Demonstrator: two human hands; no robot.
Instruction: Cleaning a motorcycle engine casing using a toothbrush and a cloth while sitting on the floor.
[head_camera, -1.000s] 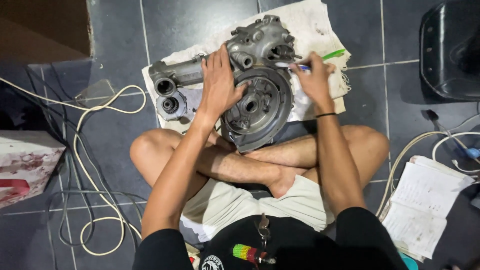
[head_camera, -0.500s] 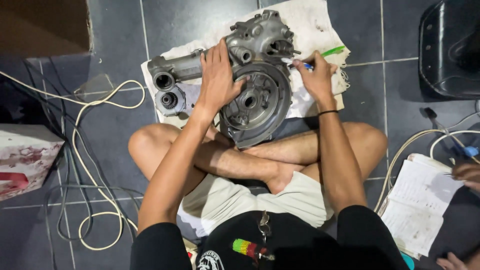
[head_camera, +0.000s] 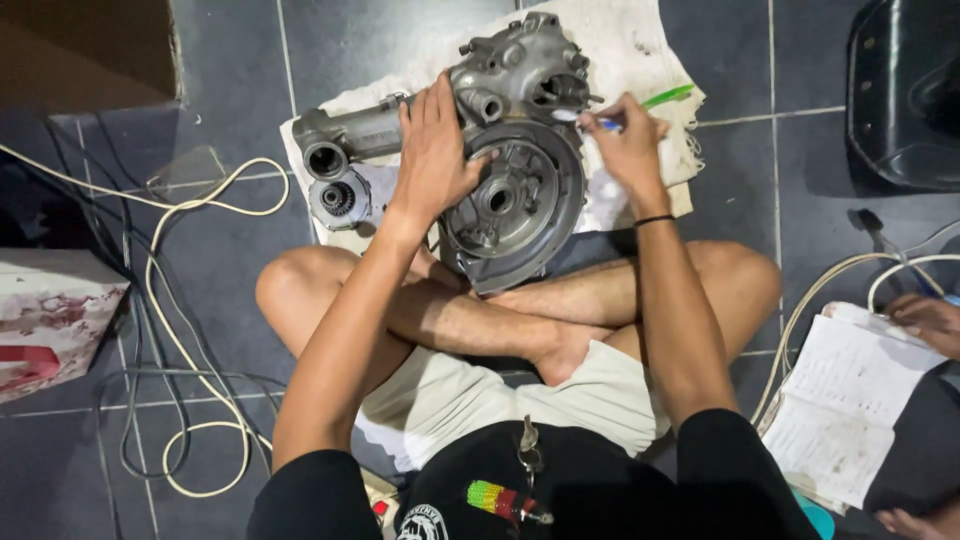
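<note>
A grey metal engine casing (head_camera: 520, 190) lies on a dirty white cloth (head_camera: 640, 60) on the dark tiled floor, its lower edge against my crossed legs. My left hand (head_camera: 432, 150) rests flat on the casing's upper left part, fingers spread over the metal. My right hand (head_camera: 628, 145) pinches a green-handled brush (head_camera: 655, 100) with its tip at the casing's upper right edge. A tubular arm of the casing (head_camera: 345, 140) reaches out to the left, with a small round geared part (head_camera: 338, 198) just below it.
Cream cables (head_camera: 170, 330) loop over the floor at left beside a white box with red marks (head_camera: 50, 320). At right another person's hand (head_camera: 925, 320) rests by an open notebook (head_camera: 850, 400). A black container (head_camera: 905, 90) stands at the upper right.
The view has shifted slightly. My right hand has moved the brush a little along the casing's upper edge. Another person's hand has appeared at the notebook on the right.
</note>
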